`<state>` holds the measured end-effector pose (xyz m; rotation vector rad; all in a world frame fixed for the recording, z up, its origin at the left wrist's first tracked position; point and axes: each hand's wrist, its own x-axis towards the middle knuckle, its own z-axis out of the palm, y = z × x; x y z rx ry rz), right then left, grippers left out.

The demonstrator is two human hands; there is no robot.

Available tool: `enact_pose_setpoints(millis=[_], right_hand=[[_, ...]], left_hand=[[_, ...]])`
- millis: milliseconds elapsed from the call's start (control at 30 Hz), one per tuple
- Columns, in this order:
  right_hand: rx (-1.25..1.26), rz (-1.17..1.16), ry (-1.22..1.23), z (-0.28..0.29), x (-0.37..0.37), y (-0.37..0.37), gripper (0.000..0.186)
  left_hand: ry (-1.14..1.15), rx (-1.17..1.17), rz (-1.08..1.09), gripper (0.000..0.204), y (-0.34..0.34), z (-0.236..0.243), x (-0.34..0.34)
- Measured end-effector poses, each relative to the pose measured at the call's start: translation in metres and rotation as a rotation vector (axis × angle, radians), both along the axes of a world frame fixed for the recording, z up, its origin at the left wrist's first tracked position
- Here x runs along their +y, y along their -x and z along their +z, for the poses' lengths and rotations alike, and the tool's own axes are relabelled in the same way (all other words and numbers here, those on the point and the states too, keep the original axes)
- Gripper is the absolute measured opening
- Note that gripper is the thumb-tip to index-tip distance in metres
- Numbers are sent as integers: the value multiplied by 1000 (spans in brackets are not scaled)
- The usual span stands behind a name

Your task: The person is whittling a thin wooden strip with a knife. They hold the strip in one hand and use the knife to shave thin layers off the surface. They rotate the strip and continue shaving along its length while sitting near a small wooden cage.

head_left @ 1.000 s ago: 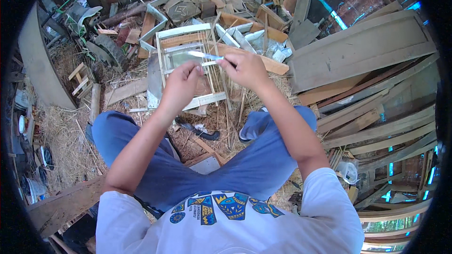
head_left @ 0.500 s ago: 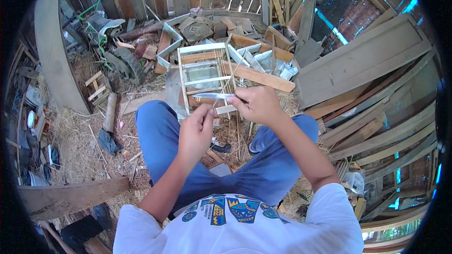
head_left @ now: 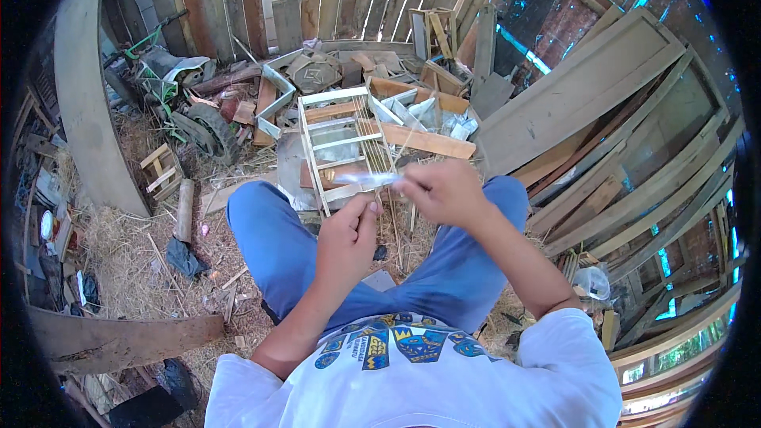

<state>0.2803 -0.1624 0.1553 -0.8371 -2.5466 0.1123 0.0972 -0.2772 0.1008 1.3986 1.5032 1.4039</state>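
I see the knife (head_left: 361,179) before the near end of the slatted frame (head_left: 346,142); its blade is blurred and points left. The right hand (head_left: 446,190) has its fingers closed around the handle. Nearer to me than the frame, the left hand (head_left: 346,238) pinches a thin stick (head_left: 376,195), seen only unclearly, between thumb and forefinger. Right of the frame lies a brown plank (head_left: 432,141); left of it, a wheel (head_left: 214,133).

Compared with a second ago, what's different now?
The left hand and right hand have drawn in toward the white shirt, lower in view against the pale slatted frame. The camera view has shifted too. The right hand still holds the bright blade; no grip visibly changed.
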Motion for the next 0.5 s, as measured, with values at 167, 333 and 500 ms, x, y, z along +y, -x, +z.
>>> enact_pose_setpoints(millis=[167,333,500], right_hand=[[-9,-62,-58,4,-4,8,35],[124,-231,-41,-5,11,4,31],[24,-59,8,-5,4,18,36]], left_hand=[[-107,-10,44,15,7,9,-9],[-77,80,34,15,11,11,-15],[-27,70,99,13,8,8,-13]])
